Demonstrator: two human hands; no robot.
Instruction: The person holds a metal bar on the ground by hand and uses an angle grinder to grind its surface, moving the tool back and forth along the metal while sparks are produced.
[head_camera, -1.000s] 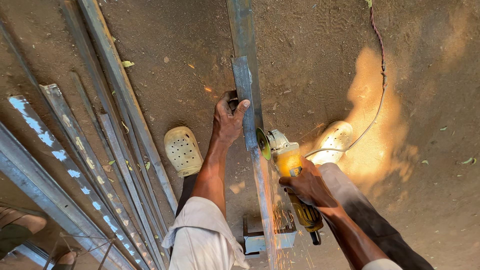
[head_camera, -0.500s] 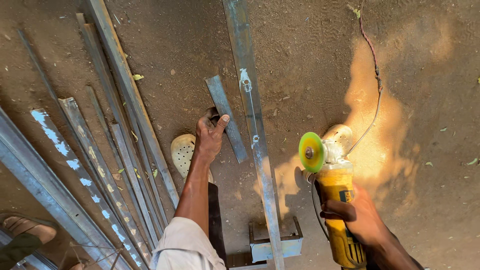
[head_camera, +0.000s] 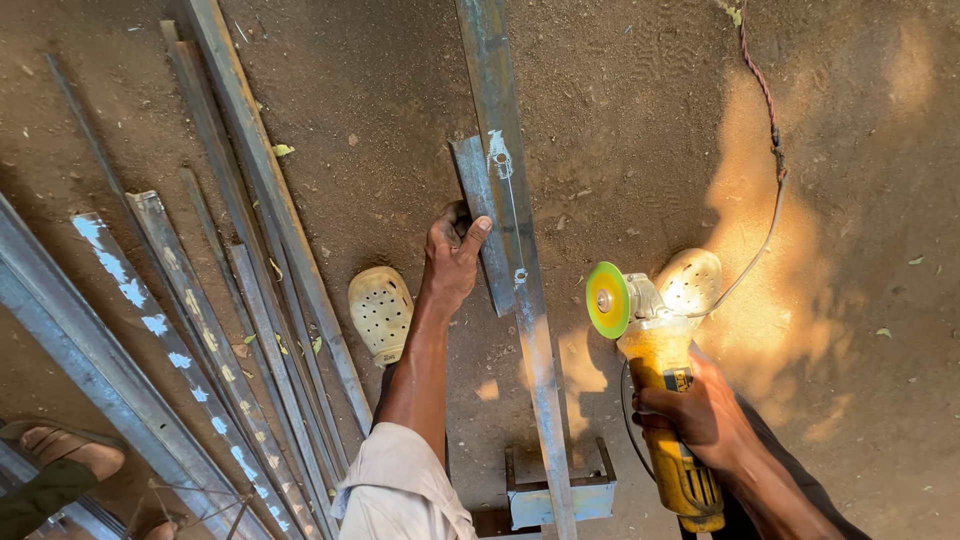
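My left hand (head_camera: 452, 258) grips a short cut-off piece of steel bar (head_camera: 478, 210), held just left of a long steel bar (head_camera: 515, 260) that runs up the middle of the view. That long bar rests on a small metal stand (head_camera: 560, 492) at the bottom. My right hand (head_camera: 700, 415) holds a yellow angle grinder (head_camera: 660, 380) by its body, to the right of the long bar and apart from it. The grinder's green disc (head_camera: 607, 299) faces left. Its cord (head_camera: 765, 150) trails up to the top right.
Several long steel bars (head_camera: 230, 250) lie side by side on the dirt ground at the left. Two pale perforated clogs (head_camera: 380, 312) (head_camera: 692, 280) sit either side of the long bar. Another person's sandalled foot (head_camera: 60, 450) shows at the bottom left.
The grinder has come off the long bar and moved right and back. My left hand has lifted the cut-off piece away from the bar, to its left.
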